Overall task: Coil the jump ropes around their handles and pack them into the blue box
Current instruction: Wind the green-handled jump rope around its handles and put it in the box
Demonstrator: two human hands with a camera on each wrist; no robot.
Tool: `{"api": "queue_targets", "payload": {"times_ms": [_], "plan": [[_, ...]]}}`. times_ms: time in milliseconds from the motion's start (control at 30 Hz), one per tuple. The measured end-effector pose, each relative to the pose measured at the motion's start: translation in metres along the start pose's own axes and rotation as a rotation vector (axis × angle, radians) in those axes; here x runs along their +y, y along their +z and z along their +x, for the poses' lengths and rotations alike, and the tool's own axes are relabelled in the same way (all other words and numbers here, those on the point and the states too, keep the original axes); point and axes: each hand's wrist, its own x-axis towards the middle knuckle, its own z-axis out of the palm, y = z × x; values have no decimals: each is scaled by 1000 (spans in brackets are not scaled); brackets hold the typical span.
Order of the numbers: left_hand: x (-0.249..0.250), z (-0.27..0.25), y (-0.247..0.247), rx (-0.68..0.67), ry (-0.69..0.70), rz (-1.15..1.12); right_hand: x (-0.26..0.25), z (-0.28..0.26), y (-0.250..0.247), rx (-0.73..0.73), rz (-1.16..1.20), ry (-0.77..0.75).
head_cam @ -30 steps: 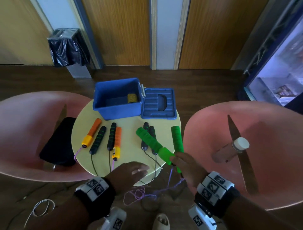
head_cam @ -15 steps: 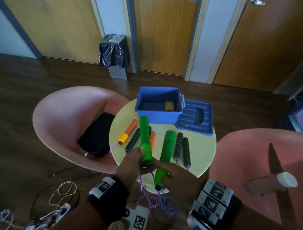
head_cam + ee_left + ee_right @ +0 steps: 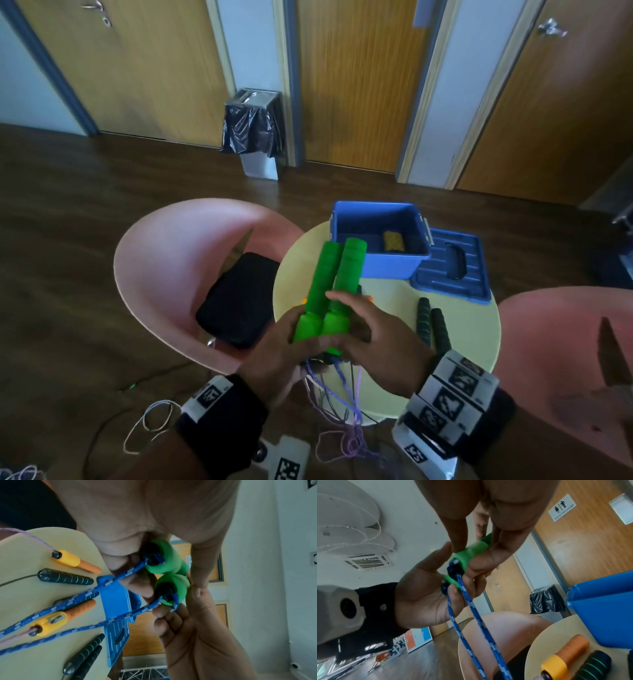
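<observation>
Green handles (image 3: 327,291) are lying side by side, lifted over the worktop's (image 3: 387,308) near edge, long axis pointing away toward the blue box (image 3: 378,245) | blue rope (image 3: 82,599) is hanging from their near ends, uncoiled | left hand (image 3: 284,346) and right hand (image 3: 373,339) are both clasping the near ends, grip closed | right hand is lying nearer the rope for winding.

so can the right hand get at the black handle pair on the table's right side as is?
Probably not yet: the right hand grips the green handles together with the left hand. The path to the black handles looks clear once it lets go.
</observation>
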Motion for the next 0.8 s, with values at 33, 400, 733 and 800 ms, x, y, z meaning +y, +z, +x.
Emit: {"api": "queue_targets", "payload": {"times_ms": [33,400,733,800], "plan": [[5,2,-8,0,5,-29,-7,3,2,-5,-18,10],[65,19,-81,-435,-259,285,-58,11,21,167,-1180,-241],[80,25,-83,-249,-168,332,-68,29,41,-41,-897,211],[71,17,-74,-107,-82,321,-63,34,50,13,-940,236]]}}
